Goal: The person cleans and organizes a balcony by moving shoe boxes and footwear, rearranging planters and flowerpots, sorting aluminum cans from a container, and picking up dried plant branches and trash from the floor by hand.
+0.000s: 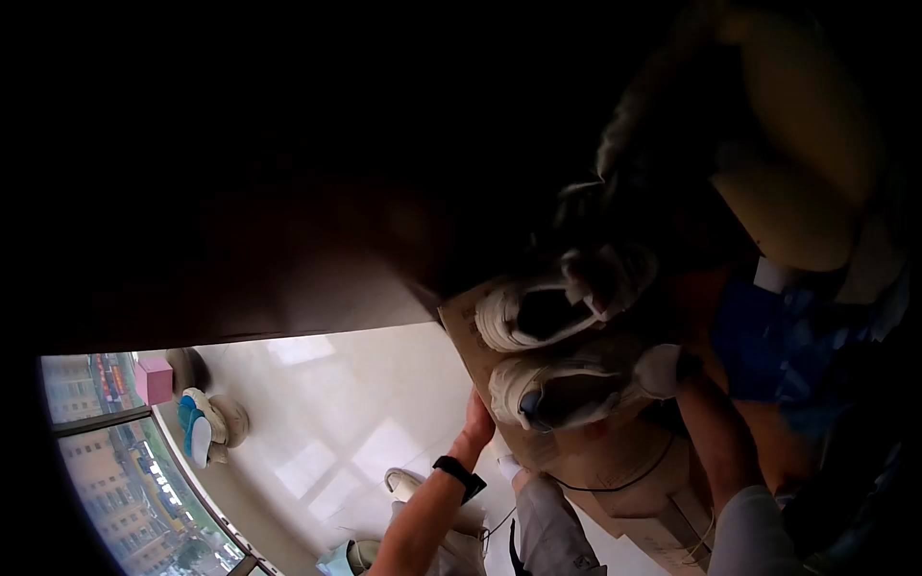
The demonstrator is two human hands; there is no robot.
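My left hand (473, 424), with a black watch on the wrist, presses against the near side edge of a cardboard box (605, 461); its fingertips are partly hidden behind the cardboard. On top of the box lie two pale sneakers, an upper sneaker (523, 317) and a lower sneaker (552, 392), side by side. My right hand (659, 372) reaches in from the lower right to the far end of the lower sneaker. It appears as a whitish shape past a dark band, and shadow hides its fingers. A thin dark cord loops across the box front.
A dark panel (288, 298) fills the upper left. Blue cloth (764, 336) and a yellowish rounded thing (797, 192) sit at the right in shadow. By the window (125, 480) are a pink box (153, 381) and several shoes (206, 422) on the pale floor (355, 403).
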